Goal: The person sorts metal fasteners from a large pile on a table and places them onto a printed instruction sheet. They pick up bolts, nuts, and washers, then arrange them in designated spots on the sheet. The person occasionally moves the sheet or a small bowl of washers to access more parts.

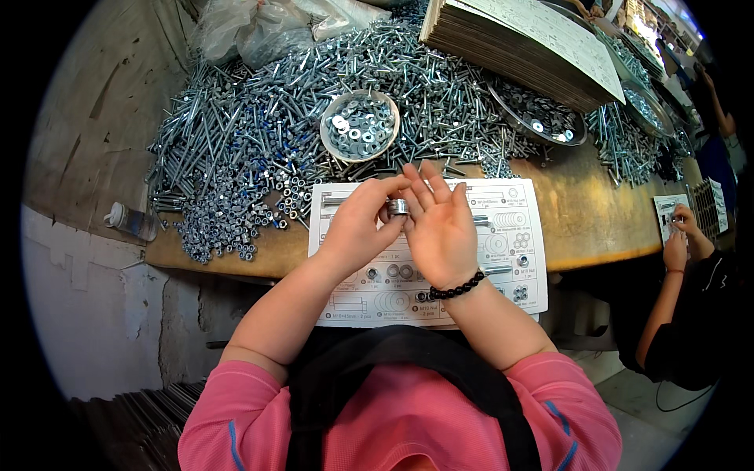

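Observation:
Between the thumb and fingers of my left hand [363, 218] is a short stack of shiny metal washers [397, 207]. My right hand [441, 235], with a dark bead bracelet [457, 289] at the wrist, is held palm up beside it, fingers stretched out and slightly cupped. Both hands are over a white printed sheet [345, 251] with drawings of bolts, nuts and washers. Some real hardware lies on it: a bolt [496, 270] near my right wrist, a nut [523, 261] at the right and another nut [371, 273] below my left hand. My hands hide the sheet's middle.
Piled bolts [259, 118] cover the table's back, with loose nuts [228, 228] at the left. A tub of washers [325, 133] and a metal bowl [577, 138] stand beyond the sheet. Stacked printed cards [534, 47] rise behind. At the right, another person's hands [677, 235] work.

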Demonstrator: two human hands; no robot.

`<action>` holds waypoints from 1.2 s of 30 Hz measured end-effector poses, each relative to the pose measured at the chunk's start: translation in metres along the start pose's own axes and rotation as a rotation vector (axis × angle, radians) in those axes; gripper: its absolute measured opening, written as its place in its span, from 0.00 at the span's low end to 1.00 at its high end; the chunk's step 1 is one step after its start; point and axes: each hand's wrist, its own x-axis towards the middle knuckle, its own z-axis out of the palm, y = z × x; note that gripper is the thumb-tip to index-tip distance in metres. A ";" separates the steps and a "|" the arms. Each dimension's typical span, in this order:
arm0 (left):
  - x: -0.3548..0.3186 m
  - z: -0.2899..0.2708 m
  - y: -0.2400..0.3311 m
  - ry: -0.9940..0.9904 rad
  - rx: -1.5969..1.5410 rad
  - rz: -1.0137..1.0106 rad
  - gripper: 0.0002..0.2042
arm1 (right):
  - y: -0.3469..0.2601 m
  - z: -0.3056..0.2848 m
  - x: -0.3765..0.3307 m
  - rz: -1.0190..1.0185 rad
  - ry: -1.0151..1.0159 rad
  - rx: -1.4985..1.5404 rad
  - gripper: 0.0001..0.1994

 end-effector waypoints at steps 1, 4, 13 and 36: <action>0.001 0.000 0.003 0.043 -0.005 0.003 0.21 | -0.001 0.002 -0.002 -0.018 -0.004 0.002 0.25; 0.003 0.002 0.007 0.124 0.042 0.146 0.22 | 0.012 -0.012 -0.007 -0.016 -0.092 -0.118 0.22; 0.005 -0.021 0.012 0.008 0.190 0.475 0.25 | -0.021 -0.008 -0.015 -0.048 -0.186 -0.725 0.16; 0.042 0.024 0.019 -0.217 -0.275 -0.006 0.14 | -0.058 -0.039 -0.045 0.211 -0.233 -0.751 0.19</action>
